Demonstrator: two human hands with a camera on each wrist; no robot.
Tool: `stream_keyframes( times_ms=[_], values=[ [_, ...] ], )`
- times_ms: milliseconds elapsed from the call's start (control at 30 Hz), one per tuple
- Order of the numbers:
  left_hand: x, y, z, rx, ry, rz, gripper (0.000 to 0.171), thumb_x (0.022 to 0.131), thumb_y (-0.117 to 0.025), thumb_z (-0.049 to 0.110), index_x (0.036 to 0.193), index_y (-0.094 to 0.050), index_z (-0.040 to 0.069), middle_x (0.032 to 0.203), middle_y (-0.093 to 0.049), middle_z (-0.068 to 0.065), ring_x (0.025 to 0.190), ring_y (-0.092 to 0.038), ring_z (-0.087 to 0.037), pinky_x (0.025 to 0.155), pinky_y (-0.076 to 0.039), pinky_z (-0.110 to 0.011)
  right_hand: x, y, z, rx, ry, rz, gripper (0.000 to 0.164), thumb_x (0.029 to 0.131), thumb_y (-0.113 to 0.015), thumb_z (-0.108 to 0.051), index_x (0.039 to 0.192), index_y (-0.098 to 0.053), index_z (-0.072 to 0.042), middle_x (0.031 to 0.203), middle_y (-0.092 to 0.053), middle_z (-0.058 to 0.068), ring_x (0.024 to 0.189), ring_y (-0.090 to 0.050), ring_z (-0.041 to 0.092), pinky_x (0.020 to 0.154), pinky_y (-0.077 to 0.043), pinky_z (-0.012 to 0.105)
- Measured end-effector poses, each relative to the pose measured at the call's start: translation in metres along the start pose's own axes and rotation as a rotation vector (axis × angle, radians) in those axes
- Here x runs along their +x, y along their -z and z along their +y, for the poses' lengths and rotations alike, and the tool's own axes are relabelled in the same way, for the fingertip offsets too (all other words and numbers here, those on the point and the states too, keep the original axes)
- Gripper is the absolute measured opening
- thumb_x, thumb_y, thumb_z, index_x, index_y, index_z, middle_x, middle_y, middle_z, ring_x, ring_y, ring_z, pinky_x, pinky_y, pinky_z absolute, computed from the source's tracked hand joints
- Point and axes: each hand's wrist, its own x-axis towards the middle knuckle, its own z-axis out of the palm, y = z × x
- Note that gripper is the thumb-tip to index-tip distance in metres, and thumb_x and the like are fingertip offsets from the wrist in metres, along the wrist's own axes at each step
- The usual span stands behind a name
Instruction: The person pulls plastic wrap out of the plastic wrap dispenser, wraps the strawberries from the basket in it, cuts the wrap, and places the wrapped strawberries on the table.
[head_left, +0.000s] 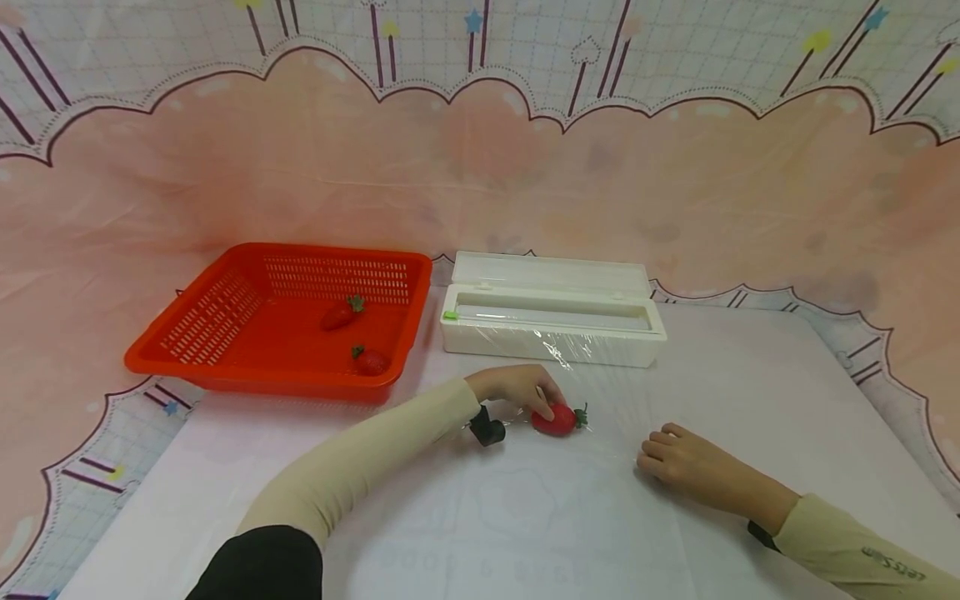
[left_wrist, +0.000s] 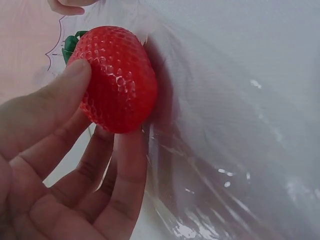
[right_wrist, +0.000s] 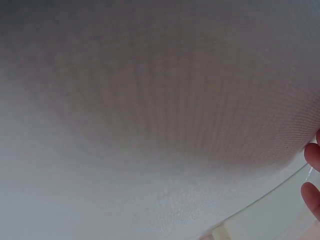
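Observation:
My left hand (head_left: 517,388) pinches a red strawberry (head_left: 553,420) with green leaves, low over the table. In the left wrist view, the thumb presses one side of the strawberry (left_wrist: 117,80) and the fingers support it from beneath. Clear plastic wrap (left_wrist: 220,155) spreads beside and under it. This wrap comes out over the front of a white wrap dispenser box (head_left: 551,342), whose lid stands raised. To the right, my right hand (head_left: 686,467) rests on the table with loosely bent fingers. Only its fingertips (right_wrist: 311,197) show in the right wrist view.
An orange-red plastic basket (head_left: 262,383) with slotted walls stands at the back left. Inside it lie two more strawberries, one farther back (head_left: 339,316) and one nearer (head_left: 371,362). White sheeting (head_left: 480,525) covers the table. A patterned peach cloth (head_left: 480,183) hangs behind.

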Motion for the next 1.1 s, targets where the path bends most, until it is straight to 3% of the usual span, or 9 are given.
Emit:
stream_keyframes(
  times_ms=[100,233,367,533,700,933,1100],
  values=[
    [0.000,0.000,-0.001,0.012,-0.013,0.006,0.031,0.084,-0.065,0.002,0.116,-0.065,0.002,0.111,-0.067,-0.013,0.088,-0.058,-0.009,0.072,-0.048,-0.015,0.000,0.000,0.000,-0.006,-0.002,-0.004,0.040,0.057,-0.081,-0.007,0.090,-0.059,-0.014,0.084,-0.063,-0.001,0.080,-0.061,0.015,0.073,-0.053,0.035],
    [-0.001,0.000,0.000,0.060,-0.039,0.031,0.031,0.085,-0.064,0.002,0.116,-0.066,0.003,0.109,-0.068,-0.012,0.091,-0.059,-0.011,0.073,-0.048,-0.015,0.000,0.000,-0.001,-0.012,0.000,-0.011,0.040,0.057,-0.082,-0.007,0.090,-0.059,-0.014,0.084,-0.063,-0.001,0.080,-0.061,0.015,0.074,-0.053,0.034],
    [-0.002,-0.001,-0.001,0.113,-0.061,0.075,0.028,0.086,-0.064,0.005,0.114,-0.066,0.004,0.105,-0.069,-0.012,0.092,-0.060,-0.013,0.071,-0.047,-0.015,-0.001,0.000,-0.001,-0.007,-0.001,-0.013,0.034,0.064,-0.080,-0.009,0.091,-0.059,-0.014,0.085,-0.063,-0.001,0.080,-0.060,0.015,0.074,-0.053,0.034],
    [-0.012,0.000,-0.009,0.131,-0.077,0.154,0.027,0.086,-0.066,0.008,0.112,-0.067,0.005,0.103,-0.070,-0.010,0.095,-0.064,-0.017,0.076,-0.049,-0.017,0.000,0.001,-0.001,-0.003,-0.011,-0.014,0.042,0.057,-0.083,-0.008,0.091,-0.059,-0.015,0.085,-0.064,-0.001,0.080,-0.061,0.015,0.074,-0.053,0.034],
    [-0.040,0.002,-0.024,0.107,-0.074,0.227,0.026,0.085,-0.066,0.009,0.111,-0.067,0.006,0.101,-0.069,-0.008,0.094,-0.065,-0.017,0.083,-0.050,-0.021,0.001,0.001,-0.003,-0.003,-0.017,-0.028,0.043,0.057,-0.083,-0.008,0.091,-0.059,-0.014,0.086,-0.064,-0.001,0.081,-0.061,0.015,0.074,-0.053,0.034],
    [-0.094,0.000,-0.046,0.127,-0.001,0.318,0.025,0.081,-0.072,0.012,0.106,-0.069,0.010,0.098,-0.069,-0.002,0.089,-0.060,-0.013,0.082,-0.049,-0.022,0.000,0.001,-0.001,-0.015,-0.008,-0.005,0.039,0.057,-0.082,-0.006,0.087,-0.057,-0.013,0.081,-0.062,-0.001,0.076,-0.060,0.015,0.072,-0.052,0.034],
    [-0.118,-0.008,-0.054,0.182,0.093,0.380,0.025,0.077,-0.076,0.011,0.101,-0.069,0.013,0.095,-0.066,0.001,0.091,-0.057,-0.014,0.088,-0.048,-0.031,0.000,0.003,0.000,-0.018,-0.008,-0.001,0.037,0.058,-0.082,-0.005,0.085,-0.058,-0.013,0.080,-0.062,-0.001,0.076,-0.060,0.015,0.072,-0.052,0.034]
  ],
)
